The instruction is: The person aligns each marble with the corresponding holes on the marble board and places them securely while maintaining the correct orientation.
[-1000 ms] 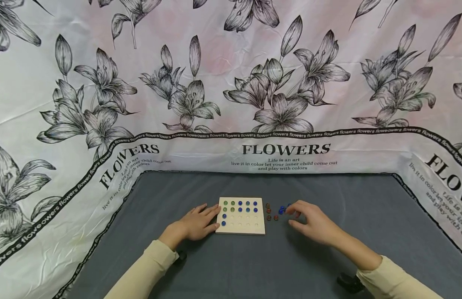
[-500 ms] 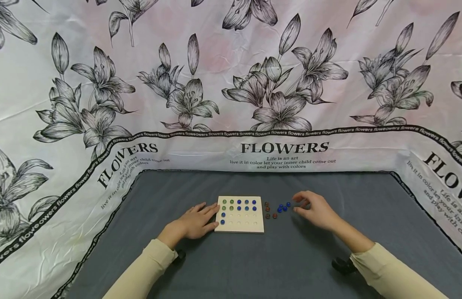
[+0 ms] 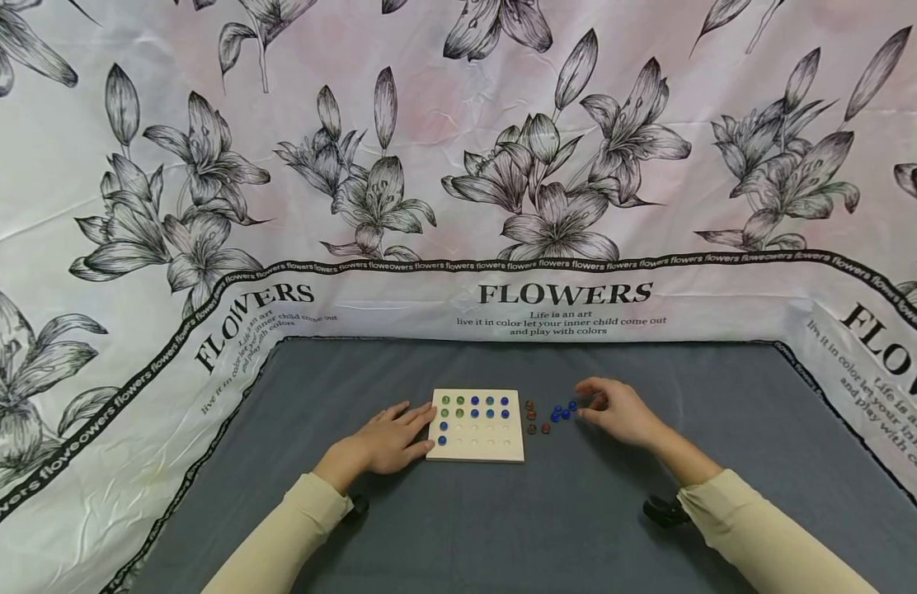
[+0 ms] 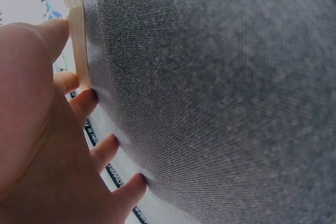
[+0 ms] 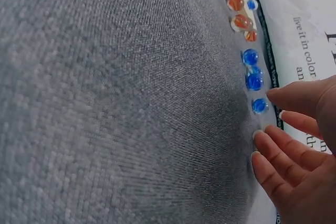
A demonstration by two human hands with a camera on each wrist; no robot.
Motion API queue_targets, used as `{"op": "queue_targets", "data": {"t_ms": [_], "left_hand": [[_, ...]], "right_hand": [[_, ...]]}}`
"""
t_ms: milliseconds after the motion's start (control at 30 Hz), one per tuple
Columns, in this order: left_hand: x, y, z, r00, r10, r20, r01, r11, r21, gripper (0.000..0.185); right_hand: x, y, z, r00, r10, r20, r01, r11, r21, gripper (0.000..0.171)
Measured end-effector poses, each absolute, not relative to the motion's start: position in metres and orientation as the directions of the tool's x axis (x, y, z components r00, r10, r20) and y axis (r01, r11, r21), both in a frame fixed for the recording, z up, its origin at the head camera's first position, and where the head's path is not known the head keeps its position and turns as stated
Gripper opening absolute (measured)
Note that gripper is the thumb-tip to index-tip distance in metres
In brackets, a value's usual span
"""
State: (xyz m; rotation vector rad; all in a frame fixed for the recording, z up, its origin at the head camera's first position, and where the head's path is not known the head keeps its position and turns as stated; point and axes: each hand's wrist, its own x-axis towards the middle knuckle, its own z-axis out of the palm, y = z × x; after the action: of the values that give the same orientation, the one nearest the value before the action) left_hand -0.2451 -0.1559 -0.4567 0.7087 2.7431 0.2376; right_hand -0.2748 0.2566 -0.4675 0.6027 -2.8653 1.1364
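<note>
A pale wooden board [image 3: 476,452] with rows of round hollows lies on the grey cloth; green and blue marbles fill its two far rows, and two blue ones sit in the left column nearer me. My left hand [image 3: 387,441] rests at the board's left edge, fingers spread, thumb touching the side in the left wrist view. To the right of a loose cluster of blue marbles [image 3: 556,417] hovers my right hand [image 3: 620,412]. Its thumb is beside the rightmost blue marble [image 5: 259,105], with the fingers loosely bent and no marble visible in them.
Several reddish-brown marbles [image 3: 531,416] lie between the board and the blue cluster. The grey cloth [image 3: 488,528] covers the table. Behind it rises a white flower-printed curtain [image 3: 399,313].
My right hand first drew back rightward from the blue marbles, uncovering them, then came slightly back toward the rightmost one. The left hand stays on the board's edge.
</note>
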Motion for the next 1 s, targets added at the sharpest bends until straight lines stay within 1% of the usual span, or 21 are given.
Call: {"op": "queue_targets", "data": {"t_ms": [467,700,1000], "left_hand": [[-0.244,-0.156,-0.454,-0.833,0.495,-0.247,0.443,0.865,0.238,0.063],[-0.244,-0.155,-0.454,-0.831,0.502,-0.237,0.45,0.859,0.242,0.063],[-0.244,-0.154,-0.454,-0.834,0.498,-0.237,0.445,0.862,0.243,0.063]], "right_hand": [[-0.283,0.255,-0.472,-0.926,-0.362,0.112,-0.341,0.666,-0.663,0.033],[-0.288,0.254,-0.474,-0.924,-0.359,0.135,-0.353,0.661,-0.662,0.024],[-0.292,0.254,-0.478,-0.922,-0.362,0.141,-0.363,0.673,-0.645,0.017]]}}
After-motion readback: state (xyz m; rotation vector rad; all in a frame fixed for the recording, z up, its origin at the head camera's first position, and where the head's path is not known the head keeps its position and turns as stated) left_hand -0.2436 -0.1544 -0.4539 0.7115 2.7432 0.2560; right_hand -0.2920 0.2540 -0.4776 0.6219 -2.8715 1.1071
